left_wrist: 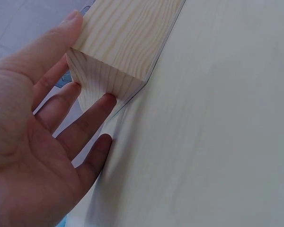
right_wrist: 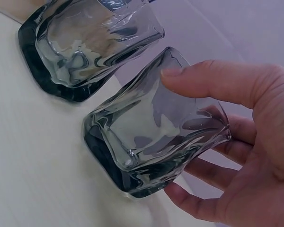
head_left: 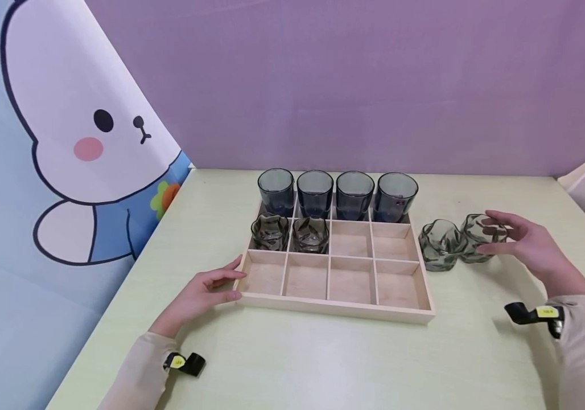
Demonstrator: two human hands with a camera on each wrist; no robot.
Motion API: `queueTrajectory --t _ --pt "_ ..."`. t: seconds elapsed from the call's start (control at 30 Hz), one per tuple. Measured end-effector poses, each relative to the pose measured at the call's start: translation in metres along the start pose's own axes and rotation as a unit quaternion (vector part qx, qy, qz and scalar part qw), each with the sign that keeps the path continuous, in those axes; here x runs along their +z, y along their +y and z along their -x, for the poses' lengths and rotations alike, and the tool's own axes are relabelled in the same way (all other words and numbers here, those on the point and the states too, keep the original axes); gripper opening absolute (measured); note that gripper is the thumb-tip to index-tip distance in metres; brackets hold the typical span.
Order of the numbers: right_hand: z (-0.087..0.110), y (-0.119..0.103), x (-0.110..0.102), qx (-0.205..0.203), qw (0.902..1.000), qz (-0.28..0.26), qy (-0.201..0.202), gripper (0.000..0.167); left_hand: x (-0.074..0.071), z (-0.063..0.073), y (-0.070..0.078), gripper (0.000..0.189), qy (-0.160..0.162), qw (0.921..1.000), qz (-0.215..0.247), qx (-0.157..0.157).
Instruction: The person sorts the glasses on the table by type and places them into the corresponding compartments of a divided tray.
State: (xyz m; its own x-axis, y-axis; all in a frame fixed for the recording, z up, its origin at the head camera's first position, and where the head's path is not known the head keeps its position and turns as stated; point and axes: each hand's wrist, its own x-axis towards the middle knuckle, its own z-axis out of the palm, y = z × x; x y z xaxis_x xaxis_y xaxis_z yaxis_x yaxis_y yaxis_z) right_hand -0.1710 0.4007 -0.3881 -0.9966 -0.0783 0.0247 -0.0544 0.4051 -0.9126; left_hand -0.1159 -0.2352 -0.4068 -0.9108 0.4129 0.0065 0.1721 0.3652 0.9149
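A wavy-sided glass tumbler (right_wrist: 146, 132) is gripped by my right hand (head_left: 533, 245), thumb on its near side and fingers around the far side. Its base is close over the table. Right beside it stands a second wavy tumbler (head_left: 441, 246). Both are to the right of a shallow wooden compartment tray (head_left: 338, 307). My left hand (head_left: 197, 299) touches the tray's front left corner, fingers fairly straight against the end wall (left_wrist: 104, 78). Two dark wavy tumblers, one on the left (head_left: 270, 232) and another (head_left: 310, 234), occupy the middle row's left compartments.
Several tall blue-grey glasses (head_left: 315, 191) stand in the tray's back row. The front row (head_left: 307, 276) and two right middle compartments (head_left: 351, 238) hold nothing. A purple backdrop (head_left: 349, 85) rises behind the table, and a cartoon-printed curtain (head_left: 87, 148) hangs at left.
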Motion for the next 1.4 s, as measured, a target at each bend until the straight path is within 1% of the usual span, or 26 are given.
queueTrajectory --t 0.13,0.23,0.33,0.5,0.8,1.0,1.07,1.17,1.3,1.4 --pt "0.002 -0.003 0.001 0.018 0.9992 0.033 0.013 0.076 0.001 0.000 0.000 0.039 -0.002 0.9999 0.006 -0.008" --pt "0.004 -0.005 0.000 0.026 0.9982 0.047 0.025 0.077 0.001 0.000 0.001 0.040 -0.001 0.9999 0.006 -0.014" --pt "0.005 -0.009 -0.002 0.027 0.9981 0.037 0.041 0.076 0.001 -0.001 0.002 0.040 0.000 0.9999 0.003 -0.013" --pt "0.006 -0.015 -0.004 0.031 0.9972 0.017 0.066 0.073 0.000 -0.001 0.001 0.038 0.000 1.0000 0.000 -0.002" --pt "0.007 -0.028 -0.003 0.022 0.9960 -0.008 0.087 0.075 0.000 -0.002 0.001 0.038 0.000 1.0000 -0.002 -0.003" --pt "0.008 -0.037 -0.003 0.011 0.9948 -0.019 0.100 0.075 0.000 -0.001 -0.001 0.038 0.002 1.0000 -0.005 0.004" --pt "0.009 -0.040 -0.002 0.005 0.9938 -0.038 0.104 0.075 0.000 -0.001 -0.001 0.038 0.002 1.0000 -0.002 0.005" --pt "0.010 -0.045 0.000 -0.007 0.9898 -0.088 0.112 0.073 0.000 -0.001 0.000 0.039 0.003 1.0000 0.001 0.002" --pt "0.011 -0.051 0.004 -0.028 0.9786 -0.163 0.123 0.070 0.000 0.000 0.000 0.039 0.002 1.0000 0.000 -0.006" --pt "0.013 -0.055 0.007 -0.042 0.9705 -0.200 0.128 0.069 0.000 0.000 0.000 0.039 0.002 1.0000 -0.001 -0.007"
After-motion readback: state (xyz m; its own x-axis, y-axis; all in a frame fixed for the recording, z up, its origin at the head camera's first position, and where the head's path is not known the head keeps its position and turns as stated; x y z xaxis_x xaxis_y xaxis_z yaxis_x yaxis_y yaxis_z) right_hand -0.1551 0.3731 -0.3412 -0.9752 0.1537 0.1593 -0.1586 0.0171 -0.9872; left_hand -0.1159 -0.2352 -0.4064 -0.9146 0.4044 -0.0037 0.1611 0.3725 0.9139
